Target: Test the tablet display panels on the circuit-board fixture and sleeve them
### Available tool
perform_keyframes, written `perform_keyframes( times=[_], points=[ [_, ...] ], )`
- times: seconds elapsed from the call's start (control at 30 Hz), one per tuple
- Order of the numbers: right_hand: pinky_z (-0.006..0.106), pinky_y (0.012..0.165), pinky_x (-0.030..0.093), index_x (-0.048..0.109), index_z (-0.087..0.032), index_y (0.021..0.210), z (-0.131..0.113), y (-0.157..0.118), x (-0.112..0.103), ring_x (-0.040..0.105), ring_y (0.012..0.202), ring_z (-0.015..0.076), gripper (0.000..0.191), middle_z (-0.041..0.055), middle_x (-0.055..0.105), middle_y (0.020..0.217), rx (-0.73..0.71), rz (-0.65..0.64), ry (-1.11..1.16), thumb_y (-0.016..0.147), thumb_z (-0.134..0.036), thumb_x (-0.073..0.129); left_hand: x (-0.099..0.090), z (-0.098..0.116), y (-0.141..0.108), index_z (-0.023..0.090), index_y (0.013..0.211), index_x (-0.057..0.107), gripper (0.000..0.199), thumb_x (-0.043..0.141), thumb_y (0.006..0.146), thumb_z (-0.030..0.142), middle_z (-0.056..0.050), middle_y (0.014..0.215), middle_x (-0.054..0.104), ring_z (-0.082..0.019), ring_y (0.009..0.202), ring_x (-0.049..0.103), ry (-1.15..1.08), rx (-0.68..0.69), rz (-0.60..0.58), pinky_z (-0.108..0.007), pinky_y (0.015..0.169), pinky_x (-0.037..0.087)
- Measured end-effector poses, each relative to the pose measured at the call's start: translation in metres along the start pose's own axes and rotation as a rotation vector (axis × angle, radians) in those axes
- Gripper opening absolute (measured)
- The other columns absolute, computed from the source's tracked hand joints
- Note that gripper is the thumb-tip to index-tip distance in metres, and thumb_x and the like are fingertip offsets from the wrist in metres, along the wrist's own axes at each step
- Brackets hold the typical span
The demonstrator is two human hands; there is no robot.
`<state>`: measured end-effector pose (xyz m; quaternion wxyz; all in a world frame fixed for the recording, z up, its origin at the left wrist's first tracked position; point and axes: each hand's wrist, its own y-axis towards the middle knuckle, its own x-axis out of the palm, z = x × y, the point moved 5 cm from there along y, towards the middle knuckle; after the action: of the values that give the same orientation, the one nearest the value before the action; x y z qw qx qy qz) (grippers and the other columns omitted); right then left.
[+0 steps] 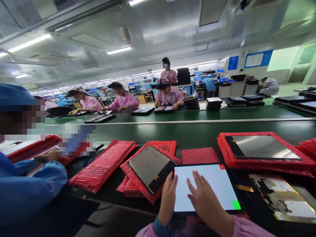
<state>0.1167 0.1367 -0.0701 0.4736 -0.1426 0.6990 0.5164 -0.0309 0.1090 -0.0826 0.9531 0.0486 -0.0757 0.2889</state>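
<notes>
Lit tablet (209, 187) with a white screen, lying flat on the dark bench at bottom centre, a small red patch at its upper right corner and a green patch at its lower right. Right hand (204, 197) laid palm-down on the screen, fingers (197, 181) spread and stretched toward the far edge, wrist low and coming in from the bottom edge in a pink sleeve (247, 227). Left hand (168, 197) set upright against the tablet's left edge, fingers together and curled over the rim, thumb side up; a blue cuff (158, 227) at the wrist. Neither hand pinching anything; left gripping the edge lightly, right merely resting flat.

Just to the left, a dark unlit panel (151, 168) tilted on a stack of red bubble-wrap bags (103, 169). Behind the tablet, a single small red bubble-wrap bag (199, 155). To the right, a bare panel back with circuitry and foil (281, 197), with a flat ribbon cable (243, 188) touching the tablet's right side. Further right and back, another dark panel (261, 146) on a pile of red bags.

Beyond, a green conveyor belt (197, 130) running across. At far left, a co-worker's blue sleeve (29, 184). Across the belt, seated people in pink smocks (169, 95) beside stacks of dark tablets (192, 102).
</notes>
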Motion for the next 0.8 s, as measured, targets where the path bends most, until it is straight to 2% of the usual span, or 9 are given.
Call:
perform_keyframes(
  times=[0.1,0.23,0.33,0.43,0.63,0.8],
  points=[
    [0.055,0.096,0.049,0.062,-0.007,0.127,-0.019,0.019,0.002,0.046,0.125,0.0439,0.045,0.0325,0.048,0.133,0.001,-0.024,0.042,0.086,-0.022,0.074,-0.002,0.0,0.0,0.02,0.115,0.065,0.055,0.071,0.073,0.055,-0.012,0.133,0.063,-0.032,0.133,0.048,0.035,0.013,0.024,-0.045,0.116,0.032],
    [0.057,0.097,0.049,0.061,-0.005,0.13,-0.029,0.03,0.006,0.045,0.126,0.0454,0.048,0.0339,0.045,0.134,-0.006,-0.019,0.073,0.087,-0.023,0.075,-0.003,0.001,-0.001,0.02,0.115,0.065,0.053,0.072,0.073,0.051,-0.012,0.133,0.063,-0.033,0.133,0.048,0.072,0.023,0.021,-0.045,0.115,0.033],
    [0.059,0.098,0.047,0.061,-0.003,0.128,-0.03,0.027,0.011,0.042,0.128,0.0456,0.046,0.0336,0.045,0.135,-0.038,0.001,0.079,0.088,-0.02,0.076,-0.003,0.003,-0.002,0.018,0.112,0.064,0.051,0.075,0.071,0.046,-0.013,0.128,0.065,-0.035,0.13,0.051,0.098,0.039,0.016,-0.046,0.112,0.036],
    [0.058,0.101,0.046,0.059,-0.005,0.129,-0.031,0.017,0.014,0.039,0.131,0.0434,0.051,0.0296,0.046,0.137,-0.082,0.024,0.094,0.085,-0.02,0.08,-0.003,0.005,-0.004,0.016,0.111,0.062,0.053,0.079,0.066,0.039,-0.015,0.122,0.066,-0.036,0.124,0.055,0.125,0.057,0.015,-0.047,0.108,0.038],
    [0.053,0.103,0.047,0.06,-0.007,0.123,-0.031,0.005,0.012,0.045,0.128,0.0357,0.044,0.0256,0.053,0.132,-0.101,0.061,0.152,0.085,-0.017,0.08,0.002,0.006,-0.003,0.016,0.104,0.058,0.046,0.077,0.067,0.036,-0.013,0.109,0.07,-0.031,0.103,0.065,0.119,0.056,-0.021,-0.044,0.096,0.046],
    [0.05,0.102,0.05,0.061,-0.012,0.101,-0.03,0.0,0.006,0.053,0.12,0.0344,0.024,0.0195,0.059,0.123,-0.067,0.104,0.198,0.081,-0.002,0.072,0.001,0.005,-0.001,0.017,0.095,0.06,0.039,0.074,0.069,0.041,-0.011,0.097,0.071,-0.029,0.095,0.067,0.082,0.034,0.002,-0.042,0.088,0.051]
  ],
)
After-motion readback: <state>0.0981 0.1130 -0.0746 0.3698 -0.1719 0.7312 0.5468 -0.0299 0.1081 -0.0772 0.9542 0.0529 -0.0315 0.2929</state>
